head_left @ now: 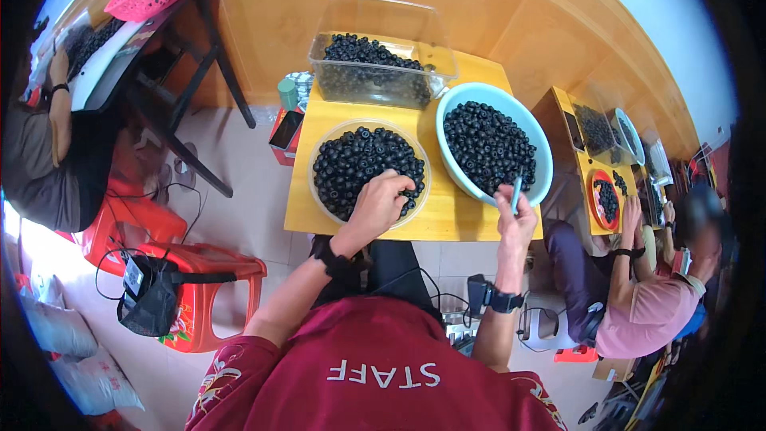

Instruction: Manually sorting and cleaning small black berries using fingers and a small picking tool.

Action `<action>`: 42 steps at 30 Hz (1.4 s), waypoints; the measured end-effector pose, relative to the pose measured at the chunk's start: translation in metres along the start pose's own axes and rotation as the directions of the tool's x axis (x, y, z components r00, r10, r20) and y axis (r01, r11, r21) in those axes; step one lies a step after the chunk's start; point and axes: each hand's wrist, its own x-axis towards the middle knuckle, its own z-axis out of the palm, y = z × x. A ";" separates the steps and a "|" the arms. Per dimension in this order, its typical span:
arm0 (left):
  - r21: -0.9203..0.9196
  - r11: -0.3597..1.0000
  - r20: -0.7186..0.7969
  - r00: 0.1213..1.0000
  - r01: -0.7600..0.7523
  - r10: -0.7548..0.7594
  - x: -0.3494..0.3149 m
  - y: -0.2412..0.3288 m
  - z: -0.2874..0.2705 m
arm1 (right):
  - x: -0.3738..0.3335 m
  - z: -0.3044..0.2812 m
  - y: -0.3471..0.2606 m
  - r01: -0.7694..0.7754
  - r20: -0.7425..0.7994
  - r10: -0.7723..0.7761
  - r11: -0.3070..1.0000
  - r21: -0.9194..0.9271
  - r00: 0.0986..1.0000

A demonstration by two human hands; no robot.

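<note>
My left hand [381, 201] reaches into a clear round tray [317, 206] on the yellow table. Its fingers are bent together at the right side of a heap of small black round pieces [359, 161], some showing a hole in the middle. What the fingertips hold is hidden. My right hand [517, 222] is at the near rim of a light blue basin [539, 140], closed on a slim pale blue-grey stick-like tool [517, 191]. More of the black round pieces [487, 144] fill the basin.
Behind the tray stands a clear rectangular bin [367, 96] with more black pieces. A phone [286, 129] lies on a red box left of the table [299, 219]. Red stools [215, 263] are at the left. Other people [650, 315] sit at tables on both sides.
</note>
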 end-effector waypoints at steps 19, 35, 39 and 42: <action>-0.773 0.355 0.375 0.830 0.526 -0.412 -0.003 0.023 -0.028 | -0.057 0.026 0.015 0.106 0.318 -0.104 0.994 0.012 0.942; -0.909 -0.008 0.408 0.884 0.417 -0.227 -0.038 0.016 -0.028 | -0.077 0.062 -0.029 0.532 0.525 -0.376 0.827 -0.182 0.764; -0.911 -0.020 0.407 0.886 0.413 -0.221 -0.039 0.015 -0.029 | -0.076 0.063 -0.027 0.559 0.510 -0.403 0.806 -0.197 0.760; -0.908 -0.026 0.411 0.879 0.418 -0.242 -0.039 0.017 -0.029 | -0.075 0.061 -0.026 0.579 0.518 -0.419 0.792 -0.194 0.746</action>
